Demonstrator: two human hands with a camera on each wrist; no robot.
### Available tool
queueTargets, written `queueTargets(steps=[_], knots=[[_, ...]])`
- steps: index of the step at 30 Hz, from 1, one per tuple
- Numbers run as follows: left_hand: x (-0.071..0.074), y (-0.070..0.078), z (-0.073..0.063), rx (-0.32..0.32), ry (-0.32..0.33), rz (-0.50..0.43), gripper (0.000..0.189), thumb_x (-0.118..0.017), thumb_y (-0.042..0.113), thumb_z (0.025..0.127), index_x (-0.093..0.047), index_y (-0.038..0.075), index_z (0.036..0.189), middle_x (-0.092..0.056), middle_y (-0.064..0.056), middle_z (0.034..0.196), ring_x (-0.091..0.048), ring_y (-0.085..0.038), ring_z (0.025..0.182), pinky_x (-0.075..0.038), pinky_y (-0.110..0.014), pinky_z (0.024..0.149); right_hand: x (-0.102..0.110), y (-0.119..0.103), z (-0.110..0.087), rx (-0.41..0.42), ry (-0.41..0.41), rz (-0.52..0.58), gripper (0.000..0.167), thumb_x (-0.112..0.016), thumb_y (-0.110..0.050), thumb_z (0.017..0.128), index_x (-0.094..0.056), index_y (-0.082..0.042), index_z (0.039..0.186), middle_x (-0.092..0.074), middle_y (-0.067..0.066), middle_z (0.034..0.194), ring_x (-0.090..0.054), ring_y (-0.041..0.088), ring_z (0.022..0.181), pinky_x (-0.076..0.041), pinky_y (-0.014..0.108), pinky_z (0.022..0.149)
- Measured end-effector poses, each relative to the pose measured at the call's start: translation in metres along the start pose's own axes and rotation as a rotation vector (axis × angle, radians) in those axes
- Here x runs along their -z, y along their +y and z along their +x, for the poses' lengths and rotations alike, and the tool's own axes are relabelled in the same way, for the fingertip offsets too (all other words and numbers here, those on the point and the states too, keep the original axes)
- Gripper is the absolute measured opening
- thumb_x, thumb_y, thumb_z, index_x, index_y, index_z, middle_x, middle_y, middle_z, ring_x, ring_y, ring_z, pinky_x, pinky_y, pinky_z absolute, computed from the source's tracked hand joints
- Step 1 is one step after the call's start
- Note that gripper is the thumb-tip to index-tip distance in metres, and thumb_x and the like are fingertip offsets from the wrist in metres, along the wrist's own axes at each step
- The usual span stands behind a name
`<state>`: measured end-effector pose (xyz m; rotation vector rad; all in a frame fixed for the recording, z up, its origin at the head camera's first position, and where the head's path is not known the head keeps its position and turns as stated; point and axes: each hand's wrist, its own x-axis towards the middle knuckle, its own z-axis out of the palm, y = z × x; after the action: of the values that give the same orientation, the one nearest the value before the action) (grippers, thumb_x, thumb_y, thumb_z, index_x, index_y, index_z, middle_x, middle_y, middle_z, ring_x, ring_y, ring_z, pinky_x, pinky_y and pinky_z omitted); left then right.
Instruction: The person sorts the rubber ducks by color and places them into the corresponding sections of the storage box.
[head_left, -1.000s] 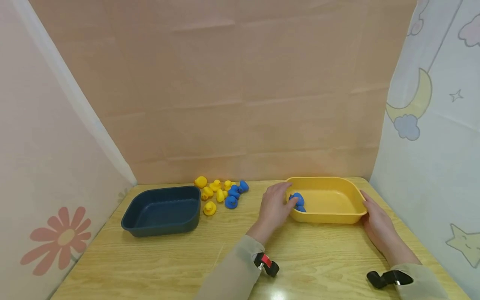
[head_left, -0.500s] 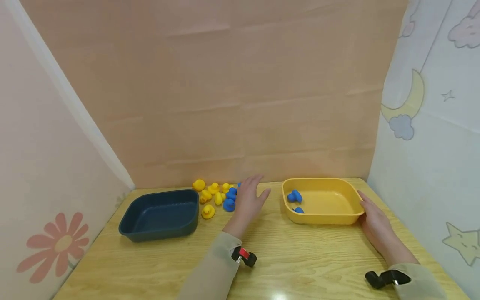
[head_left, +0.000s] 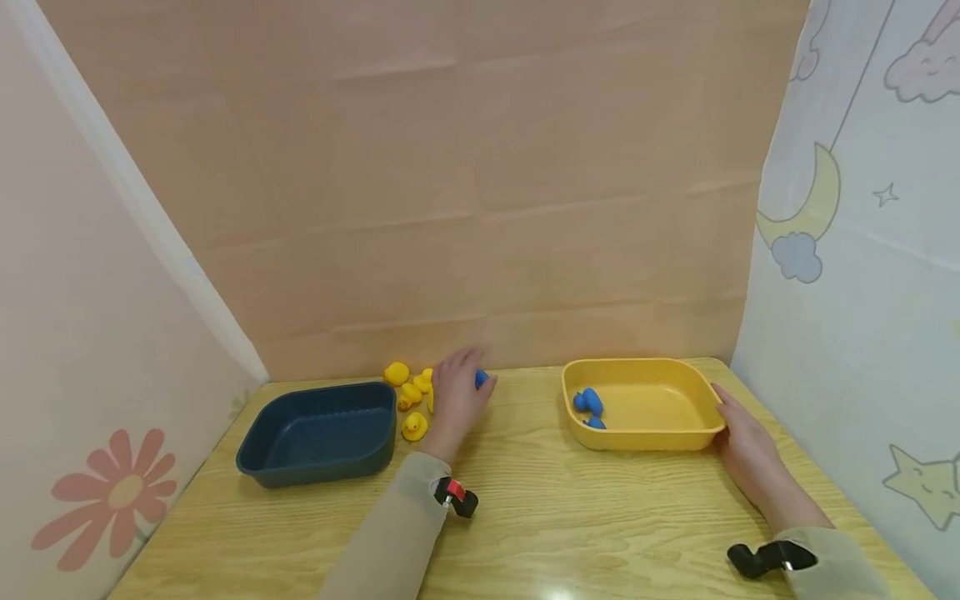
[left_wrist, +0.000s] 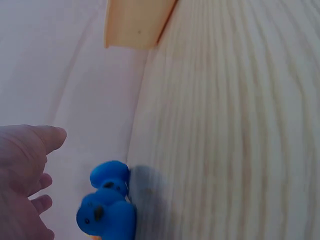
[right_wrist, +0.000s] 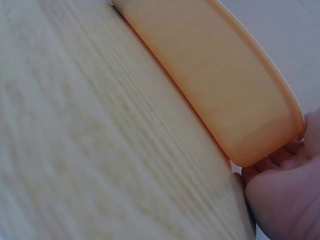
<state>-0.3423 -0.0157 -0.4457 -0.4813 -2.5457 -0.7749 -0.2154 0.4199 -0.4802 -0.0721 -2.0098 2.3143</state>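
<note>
In the head view, my left hand (head_left: 459, 404) reaches over a cluster of small toy ducks. A blue duck (head_left: 481, 378) shows beside its thumb. Blue ducks (left_wrist: 109, 212) lie on the table in the left wrist view, apart from the fingers and thumb, with nothing pinched between them. Several yellow ducks (head_left: 414, 427) sit left of this hand, some partly hidden by it. My right hand (head_left: 750, 450) holds the right end of the yellow tray (head_left: 652, 439), its fingers bent against the end wall in the right wrist view. Two blue ducks (head_left: 592, 402) lie inside the tray at its left end.
A dark blue tray (head_left: 322, 475) stands on the wooden table (head_left: 570, 517) at the left, close beside the yellow ducks. A brown paper backdrop (head_left: 480, 208) rises behind the table. Patterned cloth sheets (head_left: 862, 333) hang at both sides.
My left hand has left the yellow tray's left end and moved left to the duck cluster. The blue ducks it covered in the tray now show. My right hand has stayed on the tray.
</note>
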Motion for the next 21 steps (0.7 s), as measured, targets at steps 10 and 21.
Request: queueTargets(steps=[10,21], knots=[[-0.001,-0.016,0.002,0.039,-0.087,0.059,0.062,-0.081,0.032,0.104,-0.060,0.009,0.157,-0.059,-0.016,0.158,-0.049,-0.042,0.149,-0.025,-0.072,0.126,0.000,0.001,-0.002,0.005,-0.009,-0.029,0.071,-0.023,-0.041,0.123,0.014,-0.010,0.174,0.022,0.009,0.181,0.015,0.025,0.167,-0.003,0.032,0.132],[-0.006,-0.021,0.007,0.075,-0.159,0.091,0.065,-0.082,0.033,0.103,-0.058,0.011,0.160,-0.060,-0.013,0.159,-0.051,-0.040,0.149,-0.024,-0.073,0.127,-0.001,-0.001,0.000,-0.005,0.005,-0.023,0.069,-0.024,-0.041,0.123,0.012,-0.012,0.175,0.021,0.005,0.182,0.014,0.023,0.167,-0.003,0.032,0.132]])
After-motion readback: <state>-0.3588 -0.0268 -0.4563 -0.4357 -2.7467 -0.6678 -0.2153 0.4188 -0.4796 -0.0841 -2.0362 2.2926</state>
